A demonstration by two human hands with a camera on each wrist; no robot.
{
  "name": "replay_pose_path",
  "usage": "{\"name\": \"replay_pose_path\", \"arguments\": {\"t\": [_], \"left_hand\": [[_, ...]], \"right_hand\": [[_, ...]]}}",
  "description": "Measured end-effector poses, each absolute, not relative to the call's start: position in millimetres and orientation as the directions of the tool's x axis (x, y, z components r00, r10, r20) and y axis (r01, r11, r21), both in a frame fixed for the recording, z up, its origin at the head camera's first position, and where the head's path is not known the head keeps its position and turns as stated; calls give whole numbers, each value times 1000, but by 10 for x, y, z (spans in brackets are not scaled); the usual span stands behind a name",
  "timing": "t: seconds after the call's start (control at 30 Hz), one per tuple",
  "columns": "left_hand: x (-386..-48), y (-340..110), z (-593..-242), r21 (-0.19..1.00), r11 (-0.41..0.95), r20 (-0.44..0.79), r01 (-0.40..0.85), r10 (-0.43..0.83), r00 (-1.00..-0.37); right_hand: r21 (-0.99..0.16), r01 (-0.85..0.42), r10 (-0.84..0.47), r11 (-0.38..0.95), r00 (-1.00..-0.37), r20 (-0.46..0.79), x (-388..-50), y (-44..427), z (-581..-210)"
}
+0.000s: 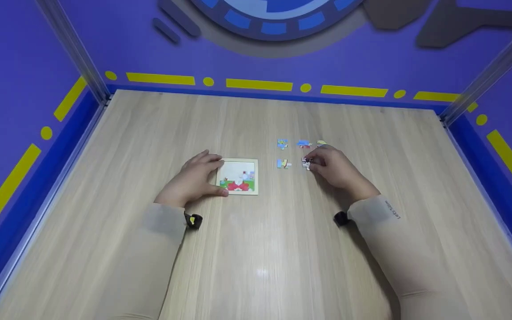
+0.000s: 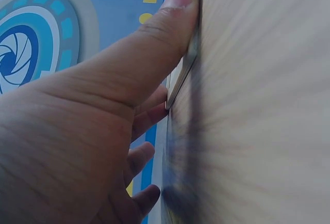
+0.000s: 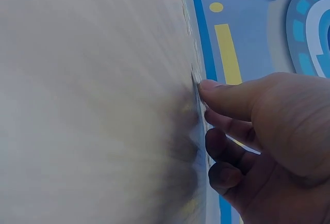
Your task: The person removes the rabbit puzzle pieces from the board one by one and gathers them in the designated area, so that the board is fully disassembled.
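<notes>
My left hand (image 1: 194,178) holds a small pale-framed jigsaw puzzle board (image 1: 256,178) at its left side. The thumb (image 2: 167,25) lies at the near corner and a finger touches the far corner; the other fingers spread out loosely. Red, green and white picture parts fill the board's lower portion, with white above. To the right, my right hand (image 1: 334,169) pinches a dark and white puzzle piece (image 1: 306,163) at the tabletop between thumb and fingers. Whether that piece is lifted, I cannot tell. In the right wrist view the other fingers (image 3: 224,177) are curled.
Around the right hand lie loose puzzle pieces: a blue one (image 1: 282,143), a blue and red one (image 1: 303,143), a yellowish one (image 1: 322,143) partly behind the hand, and a blue and yellow one (image 1: 283,164). Blue walls (image 1: 256,66) enclose the wooden table (image 1: 256,249).
</notes>
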State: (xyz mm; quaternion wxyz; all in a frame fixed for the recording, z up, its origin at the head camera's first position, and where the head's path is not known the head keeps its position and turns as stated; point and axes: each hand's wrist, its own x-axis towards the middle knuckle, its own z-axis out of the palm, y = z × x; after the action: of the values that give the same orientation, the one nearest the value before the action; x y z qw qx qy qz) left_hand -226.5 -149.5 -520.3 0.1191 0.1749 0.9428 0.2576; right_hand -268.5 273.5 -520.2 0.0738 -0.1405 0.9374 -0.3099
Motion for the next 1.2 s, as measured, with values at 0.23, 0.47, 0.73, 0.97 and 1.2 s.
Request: {"name": "replay_pose_path", "arguments": {"t": [0.23, 0.47, 0.73, 0.97, 1.2], "left_hand": [[-2270, -1489, -5202, 525, 808, -137, 270, 393, -909], [-2275, -1484, -5206, 535, 806, -150, 254, 387, -910], [-2278, -1504, -5202, 529, 801, -126, 279, 400, -908], [-2267, -1506, -5196, 526, 801, -123, 286, 405, -906], [-2285, -1496, -5220, 532, 803, -129, 271, 393, -911]], "right_hand": [[-586, -184, -269, 789, -961, -61, -2651, 2683, -5157], [-566, -171, -257, 806, -964, -74, -2647, 2682, -5160], [-590, -224, -291, 776, -956, -19, -2554, 2508, -5073], [-668, -290, -378, 686, -926, 13, -2426, 2055, -4936], [-696, -314, -417, 645, -908, 23, -2415, 1648, -4840]]}}
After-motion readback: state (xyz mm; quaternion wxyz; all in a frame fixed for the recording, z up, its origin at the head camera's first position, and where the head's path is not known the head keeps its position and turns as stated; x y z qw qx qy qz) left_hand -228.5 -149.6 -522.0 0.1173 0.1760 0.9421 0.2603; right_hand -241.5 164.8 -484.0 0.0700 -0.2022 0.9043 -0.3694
